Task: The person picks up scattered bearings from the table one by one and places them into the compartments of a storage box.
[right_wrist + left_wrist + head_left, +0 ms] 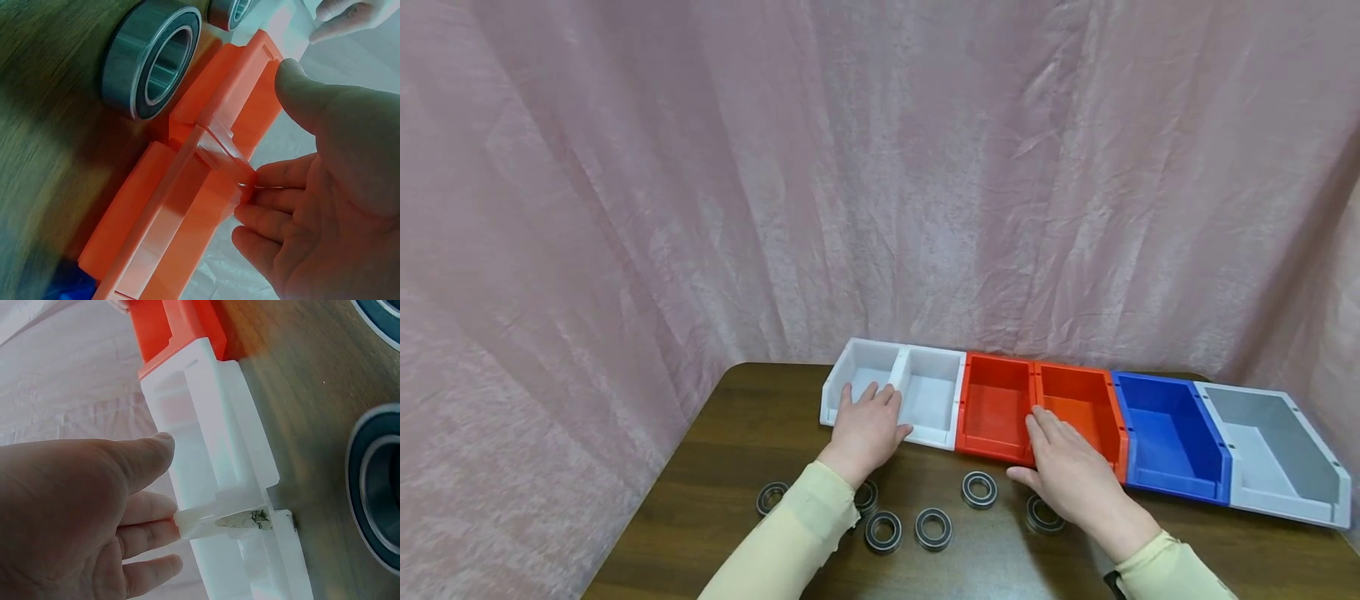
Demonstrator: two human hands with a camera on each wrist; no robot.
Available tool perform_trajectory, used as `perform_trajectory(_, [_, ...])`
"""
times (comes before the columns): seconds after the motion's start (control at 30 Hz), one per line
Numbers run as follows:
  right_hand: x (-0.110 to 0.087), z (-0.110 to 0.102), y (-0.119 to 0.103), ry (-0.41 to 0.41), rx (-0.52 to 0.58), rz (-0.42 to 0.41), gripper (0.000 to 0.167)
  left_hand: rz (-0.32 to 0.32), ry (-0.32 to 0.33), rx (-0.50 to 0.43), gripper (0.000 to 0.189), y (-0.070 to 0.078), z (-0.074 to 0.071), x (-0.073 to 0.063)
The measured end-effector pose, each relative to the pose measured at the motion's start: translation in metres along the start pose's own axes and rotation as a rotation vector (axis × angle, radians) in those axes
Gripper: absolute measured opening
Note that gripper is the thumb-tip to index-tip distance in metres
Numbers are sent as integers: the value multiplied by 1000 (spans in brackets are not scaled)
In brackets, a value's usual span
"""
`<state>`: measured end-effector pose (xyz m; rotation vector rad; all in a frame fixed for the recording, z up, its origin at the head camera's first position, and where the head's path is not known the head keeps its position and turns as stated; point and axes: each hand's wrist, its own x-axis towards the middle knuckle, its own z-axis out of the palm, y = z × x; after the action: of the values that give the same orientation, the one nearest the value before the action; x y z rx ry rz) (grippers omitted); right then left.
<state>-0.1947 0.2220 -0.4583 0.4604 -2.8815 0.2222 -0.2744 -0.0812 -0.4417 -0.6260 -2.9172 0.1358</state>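
My left hand reaches over the pair of white bins, its fingers spread and relaxed near the wall between them. In the left wrist view the fingertips are right at that divider. My right hand lies over the front of the two red bins, fingers extended, tips by their shared wall. Neither hand holds anything. Several ball bearings lie flat on the table in front of the bins. One bearing is partly covered by the right hand, another by the left forearm.
To the right of the red bins stand a blue bin and a grey bin, all in one row along the back of the wooden table. A pink curtain hangs behind. One bearing lies farthest left.
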Motion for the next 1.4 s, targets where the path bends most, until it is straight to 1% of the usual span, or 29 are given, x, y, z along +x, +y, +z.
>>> perform_trajectory(0.17, [2,1,-6,9,3,-11,86,-11,-11,-16,59,-5,1,-5])
perform_trajectory(0.4, [7,-1,-14,6,15,-14,87,-27,-6,-16,59,-14,2,-10])
perform_trajectory(0.67, [11,3,-18,26,10,-41,87,-46,-15,-19,60,-20,2,-14])
perform_trajectory(0.9, [16,5,-24,-4,13,-37,89,-53,8,-29,58,-25,1,-20])
perform_trajectory(1.03, [18,5,-29,-19,11,-44,89,-57,15,-23,58,-30,3,-24])
perform_trajectory(1.2, [21,6,-32,-5,4,-65,88,-65,18,-19,57,-35,5,-26])
perform_trajectory(1.4, [24,8,-37,3,6,-82,88,-80,13,-32,57,-40,3,-29])
